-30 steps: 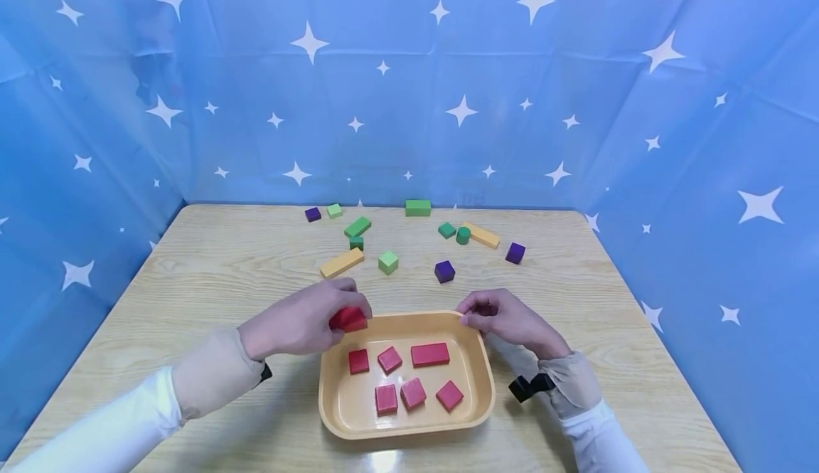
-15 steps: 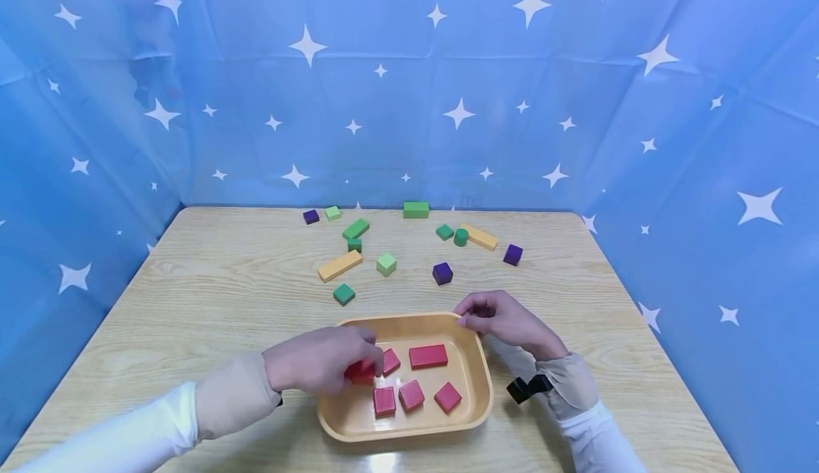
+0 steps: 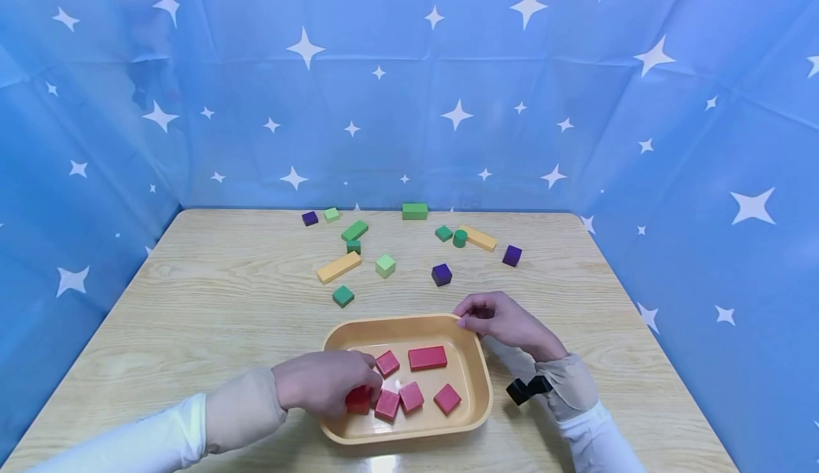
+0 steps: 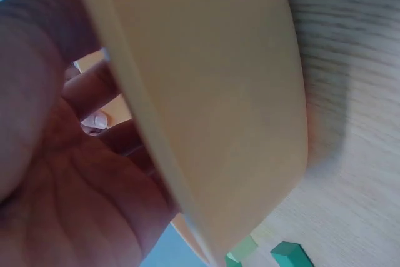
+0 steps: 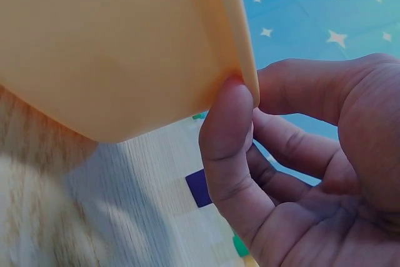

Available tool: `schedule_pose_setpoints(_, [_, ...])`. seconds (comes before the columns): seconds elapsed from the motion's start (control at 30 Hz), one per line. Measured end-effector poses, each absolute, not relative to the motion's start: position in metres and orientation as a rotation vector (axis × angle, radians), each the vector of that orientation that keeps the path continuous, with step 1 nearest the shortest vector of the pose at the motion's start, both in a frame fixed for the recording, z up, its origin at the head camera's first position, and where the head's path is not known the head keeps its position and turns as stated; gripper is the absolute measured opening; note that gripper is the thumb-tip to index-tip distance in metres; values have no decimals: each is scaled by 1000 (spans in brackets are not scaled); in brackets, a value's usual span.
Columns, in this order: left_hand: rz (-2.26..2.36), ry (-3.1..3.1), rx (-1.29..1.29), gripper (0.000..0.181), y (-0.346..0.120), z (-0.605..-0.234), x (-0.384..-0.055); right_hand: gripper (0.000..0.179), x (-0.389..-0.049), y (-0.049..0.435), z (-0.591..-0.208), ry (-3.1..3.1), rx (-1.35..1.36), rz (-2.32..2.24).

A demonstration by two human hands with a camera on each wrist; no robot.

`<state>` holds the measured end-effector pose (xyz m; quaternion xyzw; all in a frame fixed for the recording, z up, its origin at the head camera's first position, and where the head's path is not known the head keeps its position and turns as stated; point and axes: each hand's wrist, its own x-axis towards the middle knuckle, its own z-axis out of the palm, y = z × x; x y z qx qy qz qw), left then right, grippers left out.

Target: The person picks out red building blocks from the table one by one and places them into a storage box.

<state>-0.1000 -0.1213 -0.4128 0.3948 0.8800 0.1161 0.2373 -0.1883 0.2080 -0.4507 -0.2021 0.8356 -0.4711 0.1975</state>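
Note:
My left hand (image 3: 329, 382) reaches over the left rim of the light-orange tray (image 3: 409, 438) and grips a red block (image 3: 358, 400) low inside it. In the left wrist view, the tray's outer wall (image 4: 212, 92) hides the fingertips and that block. Several other red blocks lie in the tray, among them a long one (image 3: 427, 358) and a square one (image 3: 387, 405) right beside the gripped block. At the tray's far right corner, my right hand (image 3: 508, 323) pinches the rim between thumb and index finger, as the right wrist view confirms.
Beyond the tray, loose blocks are scattered over the wooden table (image 3: 224, 281): a green one (image 3: 343, 296) nearest, a light green cube (image 3: 385, 265), purple cubes (image 3: 441, 274) and orange bars (image 3: 339, 267). A blue star-patterned curtain (image 3: 397, 139) encloses the back and sides.
My left hand has carried the red block from above the tray's far left rim down into its near left part. A neighbouring red block has turned slightly. My right hand stays on the rim.

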Motion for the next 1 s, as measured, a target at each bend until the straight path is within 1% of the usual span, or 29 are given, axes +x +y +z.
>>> schedule_pose_setpoints(0.27, [327,2414,1070,46,-119,-418,-99,20,-190,209,-451,2344,-549,-1307])
schedule_pose_setpoints(0.37, [333,2417,1072,45,-119,-418,-99,17,-190,209,-452,2343,-526,-1301])
schedule_pose_setpoints(0.47, [346,2416,1060,44,-119,-418,-99,18,-190,211,-453,2336,-529,-1303])
schedule_pose_setpoints(0.53, [379,2403,1045,40,-120,-416,-100,20,-189,212,-453,2332,-529,-1304])
schedule_pose_setpoints(0.7, [544,2387,1010,24,-128,-402,-108,21,-190,213,-451,2369,-576,-1260])
schedule_pose_setpoints(0.77, [631,2428,1004,24,-135,-395,-113,22,-191,213,-450,2409,-608,-1224])
schedule_pose_setpoints(0.87, [768,2563,967,31,-148,-387,-119,28,-193,215,-447,2466,-621,-1190])
schedule_pose_setpoints(1.0, [954,2793,866,50,-169,-383,-125,42,-196,218,-445,2522,-619,-1232])
